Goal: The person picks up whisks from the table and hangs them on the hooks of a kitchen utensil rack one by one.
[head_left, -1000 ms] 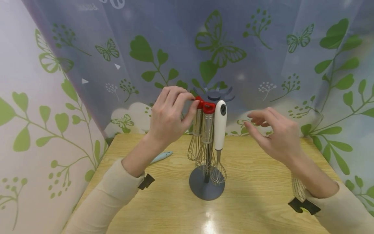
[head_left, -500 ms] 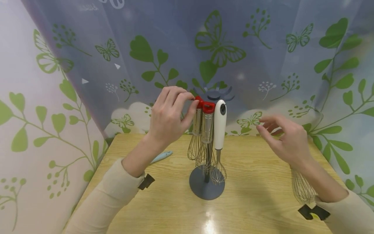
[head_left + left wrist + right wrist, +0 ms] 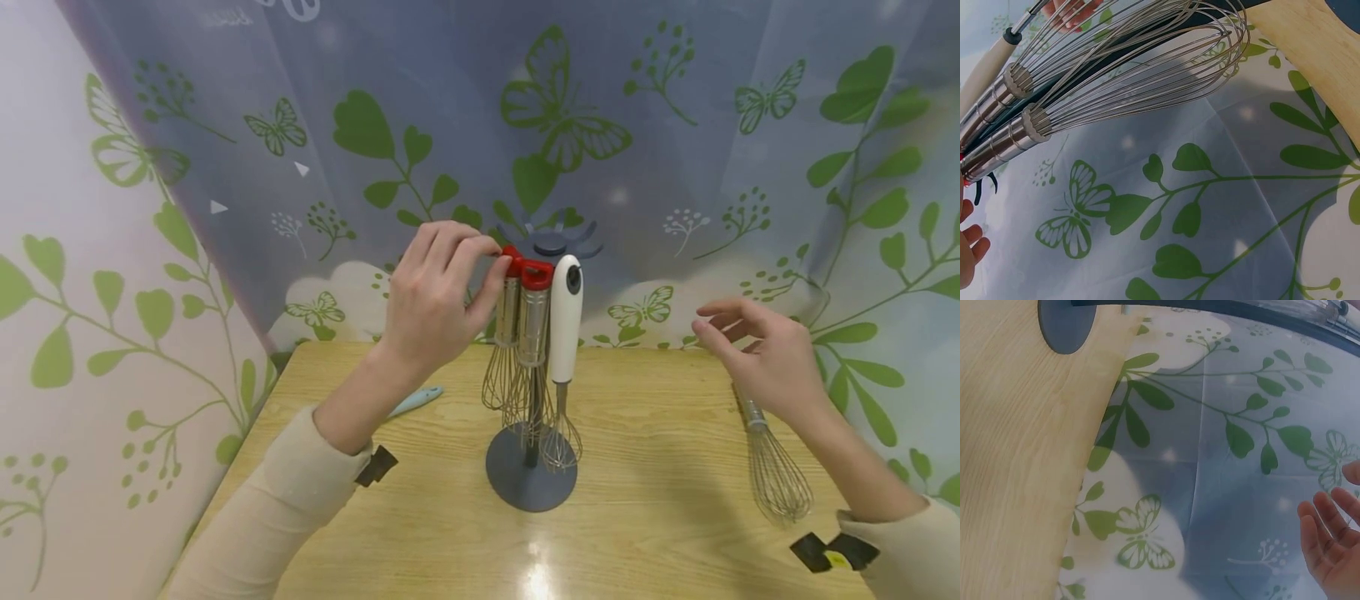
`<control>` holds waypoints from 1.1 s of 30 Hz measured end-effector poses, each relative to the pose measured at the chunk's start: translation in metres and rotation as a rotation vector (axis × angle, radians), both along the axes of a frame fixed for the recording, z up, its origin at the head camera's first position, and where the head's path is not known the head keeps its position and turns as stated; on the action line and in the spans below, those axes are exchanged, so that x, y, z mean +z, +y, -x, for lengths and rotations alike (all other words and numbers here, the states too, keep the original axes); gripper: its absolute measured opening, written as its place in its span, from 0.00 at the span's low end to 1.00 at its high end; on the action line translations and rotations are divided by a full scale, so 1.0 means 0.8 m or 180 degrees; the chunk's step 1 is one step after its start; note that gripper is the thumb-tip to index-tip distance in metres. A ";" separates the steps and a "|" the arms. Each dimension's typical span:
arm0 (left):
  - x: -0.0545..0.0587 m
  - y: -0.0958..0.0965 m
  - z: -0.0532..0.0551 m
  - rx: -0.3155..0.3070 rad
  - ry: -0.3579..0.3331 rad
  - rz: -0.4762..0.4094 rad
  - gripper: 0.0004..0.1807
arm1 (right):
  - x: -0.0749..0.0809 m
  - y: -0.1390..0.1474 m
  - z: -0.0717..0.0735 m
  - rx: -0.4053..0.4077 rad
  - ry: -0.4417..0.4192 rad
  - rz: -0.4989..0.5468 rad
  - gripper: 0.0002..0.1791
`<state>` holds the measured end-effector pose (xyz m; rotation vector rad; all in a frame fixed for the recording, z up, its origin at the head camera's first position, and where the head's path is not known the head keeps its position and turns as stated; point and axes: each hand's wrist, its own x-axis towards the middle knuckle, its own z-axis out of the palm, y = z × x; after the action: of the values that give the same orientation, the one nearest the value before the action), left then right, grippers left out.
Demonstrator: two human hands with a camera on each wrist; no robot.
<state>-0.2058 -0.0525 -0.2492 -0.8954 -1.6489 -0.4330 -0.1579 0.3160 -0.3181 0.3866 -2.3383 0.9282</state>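
A dark grey utensil stand (image 3: pixel 517 492) has whisks hanging from it, among them two with metal handles and red loop ends. Thumb and forefinger of my left hand (image 3: pixel 431 292) pinch the red end of the left metal-handled whisk (image 3: pixel 507 312). Close beside it hangs the other red-ended whisk (image 3: pixel 533 325). A whisk with a white handle (image 3: pixel 566 329) hangs on the right. My right hand (image 3: pixel 776 358), fingers loosely bent and holding nothing, hovers right of the stand. In the left wrist view the wires of a metal-handled whisk (image 3: pixel 1141 103) stretch across the top.
On the table's (image 3: pixel 637 542) right side lies another whisk (image 3: pixel 776 479), partly covered by the right hand. A light blue handle (image 3: pixel 416 402) lies at left, partly behind the left forearm. Several grey hooks ring the stand's top (image 3: pixel 550 242). A printed curtain (image 3: pixel 450 50) hangs behind.
My right hand has moved right and slightly down, away from the stand, uncovering more of the whisk on the table. The left hand and the hanging whisks stay in place.
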 end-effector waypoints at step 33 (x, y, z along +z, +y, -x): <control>0.001 0.002 0.001 0.0054 -0.0016 0.0057 0.06 | -0.020 0.094 0.028 0.0064 -0.2158 0.0408 0.16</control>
<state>-0.2067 -0.0512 -0.2486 -0.8936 -1.6662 -0.4097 -0.1805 0.3912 -0.3344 0.0349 -2.8469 1.3729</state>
